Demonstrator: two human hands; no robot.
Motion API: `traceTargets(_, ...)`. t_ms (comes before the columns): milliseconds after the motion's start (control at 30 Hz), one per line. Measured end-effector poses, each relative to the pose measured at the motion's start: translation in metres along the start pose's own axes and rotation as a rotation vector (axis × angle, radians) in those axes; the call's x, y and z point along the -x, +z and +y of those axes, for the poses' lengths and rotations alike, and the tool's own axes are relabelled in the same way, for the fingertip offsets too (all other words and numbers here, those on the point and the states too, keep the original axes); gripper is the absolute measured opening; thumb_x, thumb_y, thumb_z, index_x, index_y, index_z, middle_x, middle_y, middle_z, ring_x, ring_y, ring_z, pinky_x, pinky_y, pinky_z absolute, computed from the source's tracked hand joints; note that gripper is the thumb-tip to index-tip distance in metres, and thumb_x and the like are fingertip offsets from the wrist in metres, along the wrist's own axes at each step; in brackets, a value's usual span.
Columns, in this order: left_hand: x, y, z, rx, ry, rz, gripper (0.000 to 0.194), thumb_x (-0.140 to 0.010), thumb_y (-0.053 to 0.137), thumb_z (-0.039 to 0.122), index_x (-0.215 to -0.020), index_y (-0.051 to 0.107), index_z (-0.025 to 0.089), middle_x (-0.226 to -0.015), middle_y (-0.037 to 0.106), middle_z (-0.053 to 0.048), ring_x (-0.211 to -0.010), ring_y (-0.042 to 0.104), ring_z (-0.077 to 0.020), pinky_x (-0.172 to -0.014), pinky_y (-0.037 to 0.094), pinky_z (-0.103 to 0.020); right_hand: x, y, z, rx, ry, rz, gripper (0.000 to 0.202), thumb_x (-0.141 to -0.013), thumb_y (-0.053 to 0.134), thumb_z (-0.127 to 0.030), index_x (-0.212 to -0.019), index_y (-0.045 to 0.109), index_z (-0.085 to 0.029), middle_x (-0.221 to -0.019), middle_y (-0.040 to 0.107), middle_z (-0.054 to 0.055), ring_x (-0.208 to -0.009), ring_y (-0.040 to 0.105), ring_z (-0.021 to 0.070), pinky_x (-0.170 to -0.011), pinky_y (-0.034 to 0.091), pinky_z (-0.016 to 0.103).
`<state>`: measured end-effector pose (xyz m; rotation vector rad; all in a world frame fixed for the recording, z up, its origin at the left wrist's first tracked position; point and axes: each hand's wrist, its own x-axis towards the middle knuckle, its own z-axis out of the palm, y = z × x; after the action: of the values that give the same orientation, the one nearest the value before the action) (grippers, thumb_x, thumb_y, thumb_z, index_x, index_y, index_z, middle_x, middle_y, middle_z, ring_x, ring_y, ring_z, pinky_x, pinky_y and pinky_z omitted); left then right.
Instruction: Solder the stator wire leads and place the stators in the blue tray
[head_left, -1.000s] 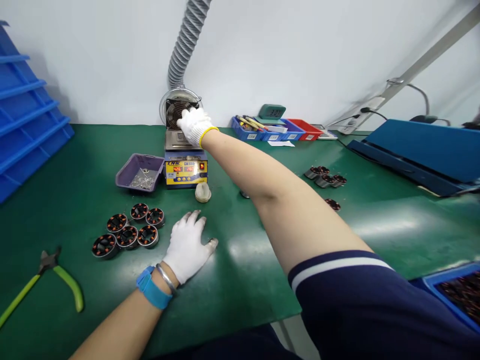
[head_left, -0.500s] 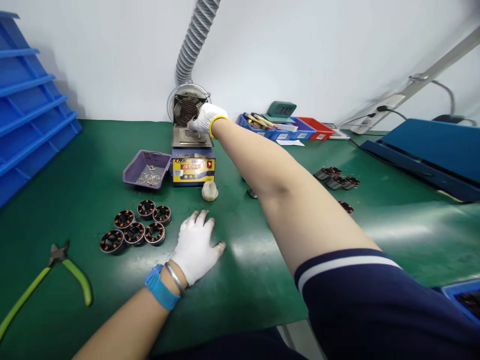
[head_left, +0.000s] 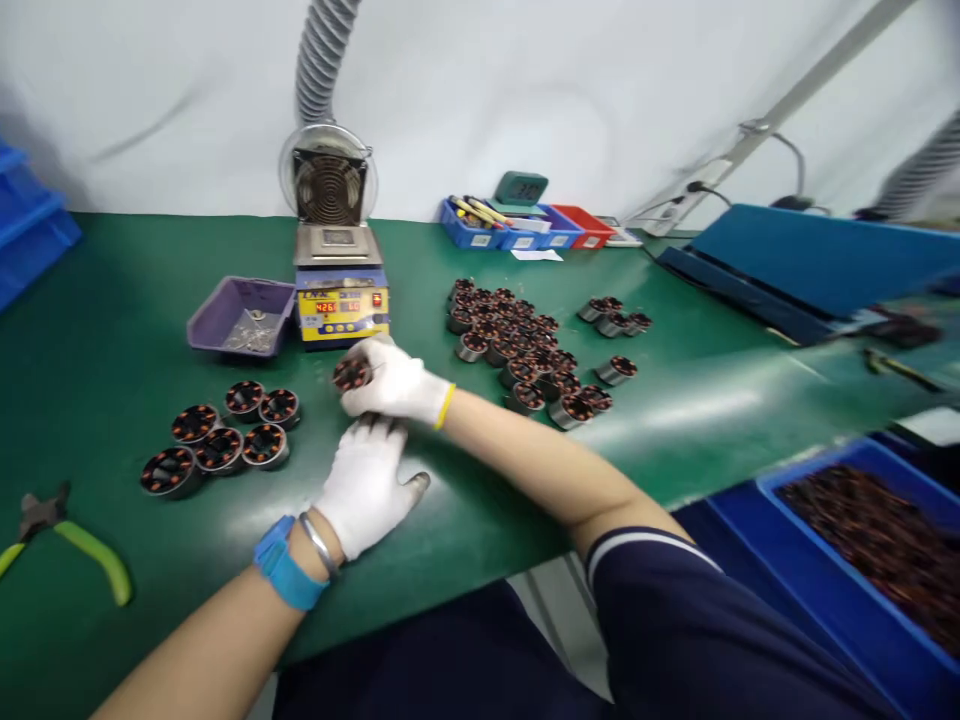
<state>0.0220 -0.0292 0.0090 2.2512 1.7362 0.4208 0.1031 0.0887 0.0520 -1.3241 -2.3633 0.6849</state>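
Note:
My right hand, in a white glove with a yellow cuff edge, grips a ring-shaped motor stator with dark insulation and copper windings, just in front of the solder pot. My gloved left hand lies flat on the table below it, fingers spread and holding nothing; its fingertips are close to the right hand. Several more stators sit grouped to the left of my left hand. A larger cluster of stators stands to the right, beyond my right forearm.
A purple scoop bin with small metallic bits stands left of the pot. Green-handled cutters lie at the left. Blue and red trays line the back. A blue crate of copper-coloured parts is at the lower right.
My right hand has come back from the top of the solder pot toward me, and a stator now shows in its grip. My left hand stays flat. The view has swung right.

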Motion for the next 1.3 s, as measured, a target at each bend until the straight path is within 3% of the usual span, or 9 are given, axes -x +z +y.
traceTargets(167, 0.002, 0.001, 0.003, -0.049, -0.042, -0.082, 0.049, -0.089, 0.059, 0.045, -0.122, 0.067, 0.011, -0.116, 0.073, -0.023, -0.108, 0.069, -0.0414, -0.098, 0.051, -0.054, 0.017, 0.027, -0.006, -0.042, -0.257, -0.137, 0.059, -0.071, 0.078, -0.052, -0.123, 0.068, -0.027, -0.136, 0.065, 0.007, -0.116, 0.067, 0.0287, -0.097, 0.057, 0.038)
traceTargets(333, -0.001, 0.000, 0.002, -0.047, -0.103, 0.089, 0.052, -0.087, 0.059, 0.044, -0.125, 0.063, 0.008, -0.129, 0.067, -0.027, -0.124, 0.061, -0.0459, -0.104, 0.049, -0.056, 0.036, -0.010, 0.008, -0.035, -0.296, 0.089, 0.075, -0.080, 0.066, -0.063, -0.143, 0.054, -0.024, -0.138, 0.064, 0.007, -0.123, 0.063, 0.0268, -0.100, 0.054, 0.036)
traceTargets(467, -0.005, 0.007, -0.003, 0.035, -0.255, 0.297, 0.074, -0.084, 0.062, 0.049, -0.138, 0.050, 0.000, -0.155, 0.040, -0.035, -0.144, 0.039, -0.0488, -0.115, 0.039, -0.059, 0.044, -0.047, 0.057, 0.263, -0.077, 0.415, 0.064, -0.091, 0.057, -0.047, -0.145, 0.051, -0.013, -0.139, 0.061, 0.018, -0.127, 0.057, 0.0303, -0.109, 0.044, 0.043)
traceTargets(567, -0.005, 0.011, -0.005, 0.114, -0.310, 0.334, 0.074, -0.083, 0.065, 0.048, -0.140, 0.049, 0.004, -0.158, 0.038, -0.032, -0.145, 0.040, -0.0476, -0.117, 0.036, -0.060, 0.036, -0.055, 0.094, 0.555, 0.157, 0.350, 0.063, -0.085, 0.062, -0.029, -0.144, 0.051, -0.008, -0.130, 0.065, 0.023, -0.129, 0.053, 0.0382, -0.110, 0.038, 0.053)
traceTargets(700, -0.005, 0.010, -0.005, 0.328, -0.357, 0.426, 0.072, -0.080, 0.069, 0.044, -0.139, 0.051, 0.008, -0.160, 0.037, -0.028, -0.146, 0.039, -0.0459, -0.118, 0.034, -0.061, 0.032, -0.051, 0.106, 0.695, 0.182, 0.201, 0.046, -0.088, 0.052, -0.016, -0.133, 0.062, -0.011, -0.118, 0.071, 0.019, -0.130, 0.053, 0.0352, -0.117, 0.023, 0.059)
traceTargets(867, -0.002, 0.001, 0.001, 1.265, -0.466, 0.361, 0.061, -0.089, 0.062, 0.050, -0.138, 0.052, 0.017, -0.134, 0.065, -0.017, -0.095, 0.073, -0.0260, -0.083, 0.062, -0.042, 0.063, -0.039, 0.059, 0.267, -0.085, 0.273, 0.044, -0.085, 0.061, -0.025, -0.128, 0.066, -0.017, -0.115, 0.073, 0.012, -0.109, 0.064, 0.0285, -0.104, 0.046, 0.044)
traceTargets(1000, 0.000, -0.013, 0.011, 1.771, -0.601, 0.157, 0.041, -0.090, 0.061, 0.055, -0.100, 0.067, 0.016, -0.074, 0.069, -0.004, -0.049, 0.059, -0.0123, -0.043, 0.048, -0.023, 0.089, -0.026, 0.023, -0.140, -0.405, 0.282, 0.049, -0.080, 0.073, -0.034, -0.126, 0.066, -0.022, -0.112, 0.074, 0.008, -0.108, 0.066, 0.0275, -0.110, 0.046, 0.047)
traceTargets(1133, 0.000, -0.031, 0.021, 1.816, -0.847, 0.215, 0.042, -0.096, 0.052, 0.052, -0.075, 0.061, 0.017, -0.051, 0.056, 0.001, -0.037, 0.047, -0.0086, -0.034, 0.033, -0.018, 0.086, -0.034, 0.027, -0.627, -0.209, 0.300, 0.063, -0.075, 0.075, -0.060, -0.124, 0.065, -0.021, -0.111, 0.074, 0.009, -0.102, 0.069, 0.0255, -0.093, 0.057, 0.044)
traceTargets(1300, -0.001, -0.038, 0.024, 1.854, -0.903, 0.161, 0.032, -0.088, 0.064, 0.048, -0.076, 0.062, 0.019, -0.058, 0.061, 0.001, -0.041, 0.052, -0.0102, -0.036, 0.036, -0.019, 0.076, -0.043, 0.037, -0.841, 0.027, 0.038, 0.043, -0.073, 0.076, -0.049, -0.102, 0.073, -0.018, -0.095, 0.076, 0.006, -0.079, 0.068, 0.0180, -0.071, 0.057, 0.032)
